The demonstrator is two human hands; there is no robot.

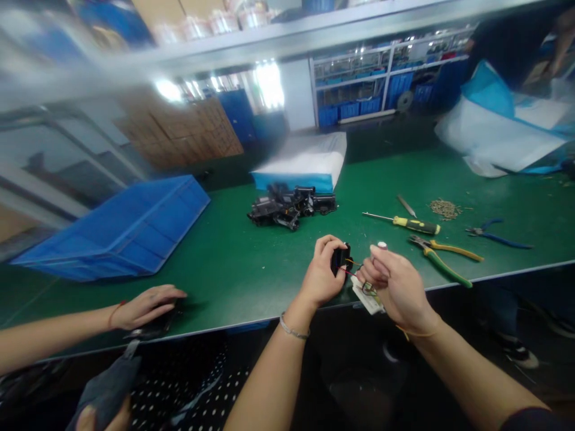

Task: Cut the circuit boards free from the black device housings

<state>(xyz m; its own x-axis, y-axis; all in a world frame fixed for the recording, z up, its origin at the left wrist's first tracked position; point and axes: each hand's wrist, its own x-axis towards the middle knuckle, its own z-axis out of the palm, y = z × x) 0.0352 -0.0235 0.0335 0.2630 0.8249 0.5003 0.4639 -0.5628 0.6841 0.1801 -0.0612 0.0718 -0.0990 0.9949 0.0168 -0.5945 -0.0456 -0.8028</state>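
A green table (233, 263) spans the view, with a pale shelf (251, 45) above it. On its left side sits a large blue bin (173, 230). Crumpled plastic sheeting (498, 131) lies at the far right, and a white-and-blue bag (305, 155) lies toward the back, near the middle. Just in front of that bag is a jumbled pile of black parts (291, 206).

At the near edge, the left hand (321, 272) grips a single black part (341, 257), fingers curled over it, in front of the pile. The right hand (395, 284), just beside it, is clenched around a white-tipped object (381, 245), mostly hidden in the fist. Thin wires (348, 271) run between the black part and the right hand. To the left, a co-worker's hand (148, 306) rests over a dark item at the table edge.

Right of the hands lie green-and-yellow pliers (426, 245), blue-handled cutters (501, 240) and a yellow-and-black screwdriver (411, 224). A flat white piece (365, 293) shows below the right hand. Behind the screwdriver are a slim pointed tool (406, 206) and, smallest, a heap of tiny brownish pieces (444, 209).
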